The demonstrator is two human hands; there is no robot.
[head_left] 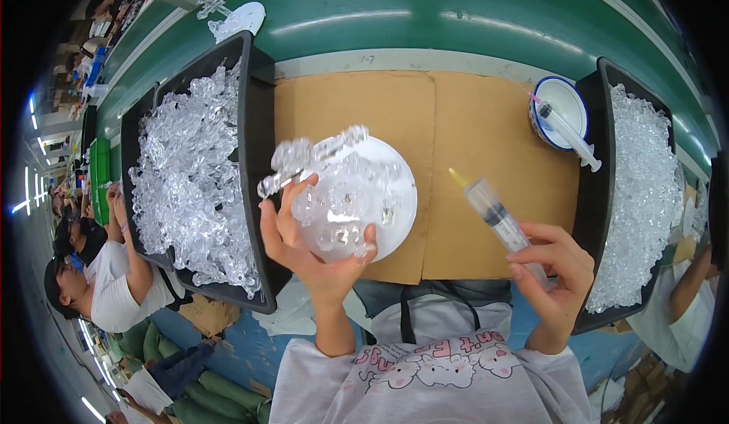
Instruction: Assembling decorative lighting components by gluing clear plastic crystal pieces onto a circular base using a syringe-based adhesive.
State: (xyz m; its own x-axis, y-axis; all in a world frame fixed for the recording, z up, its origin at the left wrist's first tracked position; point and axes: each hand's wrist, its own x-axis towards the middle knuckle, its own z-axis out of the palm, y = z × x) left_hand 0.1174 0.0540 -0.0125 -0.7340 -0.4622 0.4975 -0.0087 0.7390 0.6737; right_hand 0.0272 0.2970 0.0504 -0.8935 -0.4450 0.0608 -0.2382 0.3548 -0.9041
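Note:
My left hand (323, 261) is over the near left part of a white round plate (406, 188), fingers spread and thumb apart. A clear plastic piece (292, 154), smeared by motion, is at its fingertips; whether they touch it is unclear. Several clear pieces (349, 200) lie on the plate. My right hand (554, 268) grips a clear syringe (492, 210) with a dark plunger seal and a yellow needle tip, slanting up and left over the cardboard (463, 249).
A black bin heaped with clear pieces (194, 173) stands at left; another bin of clear pieces (634, 196) is at right. A second syringe (563, 126) with a pink tip rests across a blue-rimmed bowl (577, 93). Co-workers sit at left.

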